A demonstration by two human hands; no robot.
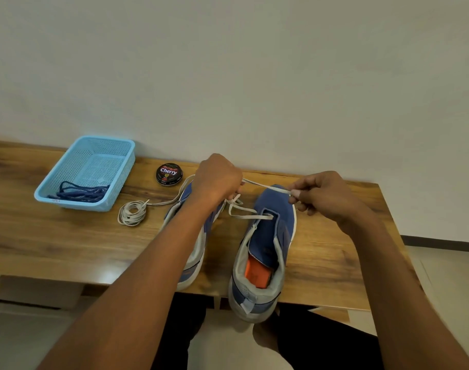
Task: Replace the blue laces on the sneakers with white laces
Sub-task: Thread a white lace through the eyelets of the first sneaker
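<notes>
While blue laces (79, 193) lie in the basket (67, 166) at left, a coiled white lace (132, 212) rests beside it; the left hand (217, 180) and right hand (322, 194) each pinch the white lace (265, 186) stretched between them above the two sneakers (265, 244).

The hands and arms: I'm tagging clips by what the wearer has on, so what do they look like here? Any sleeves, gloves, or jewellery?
Both arms are bare from the bottom edge of the frame up to the wrists: no sleeves show. The left hand and right hand wear no gloves, and no rings, watch or bracelets can be seen. Only dark trousers show below the table edge.
</notes>
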